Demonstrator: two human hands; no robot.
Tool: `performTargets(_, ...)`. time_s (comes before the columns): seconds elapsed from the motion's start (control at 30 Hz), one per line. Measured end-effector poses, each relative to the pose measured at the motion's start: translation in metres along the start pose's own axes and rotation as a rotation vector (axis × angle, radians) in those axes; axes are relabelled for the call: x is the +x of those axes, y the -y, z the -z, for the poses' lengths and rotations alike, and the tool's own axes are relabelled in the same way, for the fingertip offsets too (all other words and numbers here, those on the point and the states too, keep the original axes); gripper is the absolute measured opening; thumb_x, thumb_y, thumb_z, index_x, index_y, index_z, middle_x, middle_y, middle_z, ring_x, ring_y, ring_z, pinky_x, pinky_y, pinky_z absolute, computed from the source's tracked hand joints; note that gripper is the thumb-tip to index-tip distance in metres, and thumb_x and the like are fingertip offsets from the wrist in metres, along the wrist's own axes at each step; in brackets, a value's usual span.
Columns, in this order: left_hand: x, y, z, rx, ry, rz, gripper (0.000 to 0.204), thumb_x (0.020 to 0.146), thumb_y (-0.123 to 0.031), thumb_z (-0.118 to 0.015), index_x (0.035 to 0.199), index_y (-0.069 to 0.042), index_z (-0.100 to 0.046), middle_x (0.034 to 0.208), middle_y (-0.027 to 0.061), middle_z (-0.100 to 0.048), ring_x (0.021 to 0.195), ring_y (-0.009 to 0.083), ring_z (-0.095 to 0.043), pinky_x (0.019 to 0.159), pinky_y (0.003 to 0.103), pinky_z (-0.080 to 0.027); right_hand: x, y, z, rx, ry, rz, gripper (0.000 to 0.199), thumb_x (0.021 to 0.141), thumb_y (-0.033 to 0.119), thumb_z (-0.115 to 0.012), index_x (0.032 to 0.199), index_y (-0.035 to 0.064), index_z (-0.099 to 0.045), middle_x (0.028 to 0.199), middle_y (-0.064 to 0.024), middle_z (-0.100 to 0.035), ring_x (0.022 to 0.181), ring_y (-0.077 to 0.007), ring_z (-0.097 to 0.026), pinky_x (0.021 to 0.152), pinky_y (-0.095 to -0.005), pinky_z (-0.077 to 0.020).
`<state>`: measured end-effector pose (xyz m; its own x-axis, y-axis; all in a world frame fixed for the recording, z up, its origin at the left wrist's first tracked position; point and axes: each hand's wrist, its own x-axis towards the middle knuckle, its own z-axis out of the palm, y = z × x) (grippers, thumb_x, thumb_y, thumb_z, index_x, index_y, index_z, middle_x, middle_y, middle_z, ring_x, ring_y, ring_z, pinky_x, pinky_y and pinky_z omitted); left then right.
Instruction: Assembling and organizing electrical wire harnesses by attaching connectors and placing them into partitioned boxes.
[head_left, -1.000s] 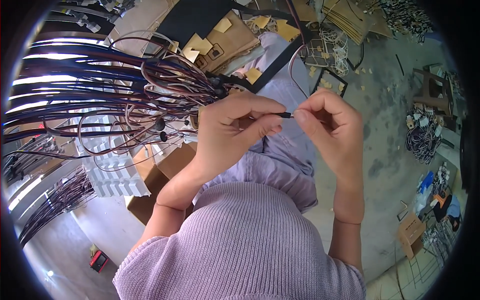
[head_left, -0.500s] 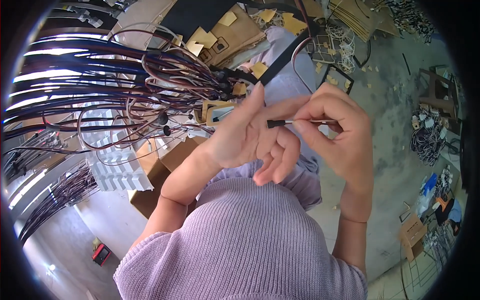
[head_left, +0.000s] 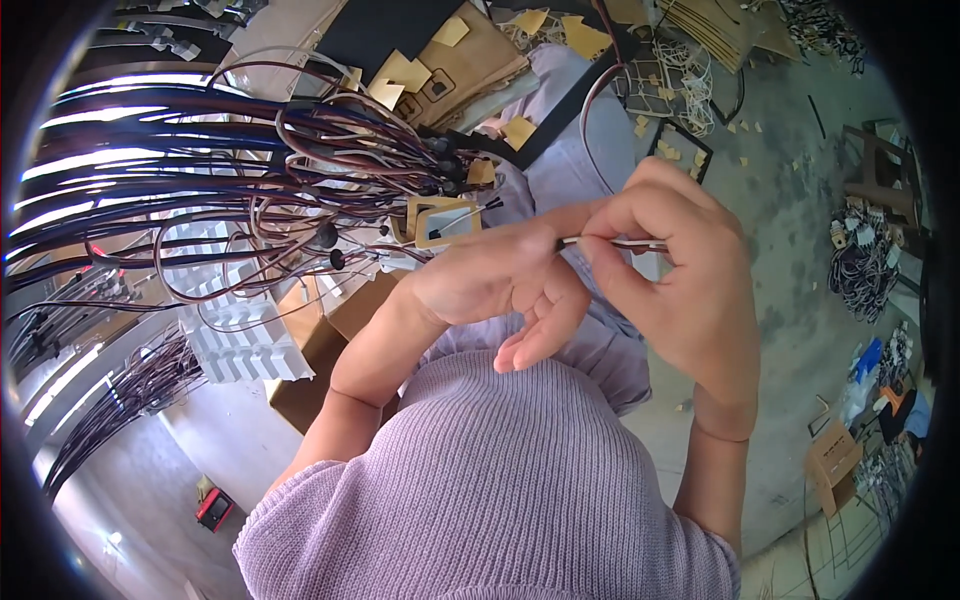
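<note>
My left hand (head_left: 495, 280) is turned palm up, its thumb pressed against the index finger over a small black connector (head_left: 561, 244). Most of the connector is hidden under the thumb. Opposite it, my right hand (head_left: 685, 275) pinches the thin white and brown wires (head_left: 643, 246) just behind the connector. The wires run back under the right fingers. Just beyond my left wrist lies a yellow-edged frame piece (head_left: 448, 222) with a pale middle and a small black part on it.
A thick bundle of dark cables (head_left: 180, 130) fills the left, with loose ends near my left hand. Below them are a white slotted rack (head_left: 245, 345) and a cardboard box (head_left: 320, 365). Coiled wires (head_left: 865, 260) and an open carton (head_left: 832, 465) lie on the floor at right.
My left thumb has come down from its raised position onto the black connector. My right hand has stayed nearly in place, still pinching the wires.
</note>
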<state>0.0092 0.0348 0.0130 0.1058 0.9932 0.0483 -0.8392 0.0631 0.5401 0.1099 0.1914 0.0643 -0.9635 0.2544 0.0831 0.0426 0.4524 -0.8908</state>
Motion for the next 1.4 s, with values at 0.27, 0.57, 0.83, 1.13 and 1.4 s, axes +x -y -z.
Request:
performTargets(0.27,-0.003,-0.005,0.002,-0.136,-0.09,-0.067,0.052,0.1,-0.021,-0.021,0.142,0.01,-0.017,0.047,0.0148,-0.052,0.032,0.02,-0.05,0.031,0.024,-0.043,-0.006,-0.007,0.023,0.216,-0.072,-0.135,0.006,0.078,0.0,-0.068,0.082,0.0004,-0.066,0.076,0.0003,-0.056,0.061,-0.0054,-0.049,0.051,-0.0186,-0.0348)
performTargets(0.57,-0.001,-0.007,-0.008,-0.309,-0.258,-0.151,0.054,0.092,-0.012,-0.025,0.133,0.023,-0.022,0.036,0.0045,-0.045,0.025,0.0104,-0.042,0.026,0.016,-0.035,-0.015,-0.008,0.019,0.024,-0.242,-0.069,0.009,0.077,0.0,-0.07,0.085,0.0034,-0.069,0.077,-0.0009,-0.058,0.061,-0.0071,-0.052,0.049,-0.0211,-0.037)
performTargets(0.83,-0.012,-0.002,0.016,0.628,-0.114,-0.183,0.064,0.079,-0.014,-0.061,0.137,0.004,-0.041,0.112,0.0182,-0.063,0.106,0.023,-0.06,0.094,0.035,-0.044,-0.02,-0.016,0.009,-0.12,-0.109,-0.001,0.01,0.074,0.0,-0.07,0.08,0.003,-0.063,0.079,-0.0054,-0.057,0.064,-0.0169,-0.056,0.052,-0.0262,-0.0424)
performTargets(1.13,0.007,0.002,0.022,1.238,-0.788,-0.243,0.015,0.074,-0.008,-0.07,0.085,0.0,-0.066,0.081,0.0099,-0.065,0.075,0.0232,-0.065,0.07,0.033,-0.05,-0.008,-0.049,-0.032,-0.041,-0.147,-0.043,0.01,0.076,-0.003,-0.067,0.082,0.0003,-0.06,0.08,-0.0076,-0.055,0.065,-0.0199,-0.06,0.053,-0.0275,-0.0494)
performTargets(1.4,-0.005,0.003,0.049,1.29,-0.809,-0.286,0.005,0.078,-0.009,-0.069,0.081,-0.008,-0.066,0.076,-0.0015,-0.065,0.083,0.0136,-0.061,0.107,0.041,-0.026,0.154,-0.056,-0.072,-0.078,0.078,0.499,0.007,0.081,0.007,-0.061,0.082,-0.0002,-0.061,0.081,-0.0116,-0.058,0.078,-0.0288,-0.058,0.069,-0.0341,-0.0458)
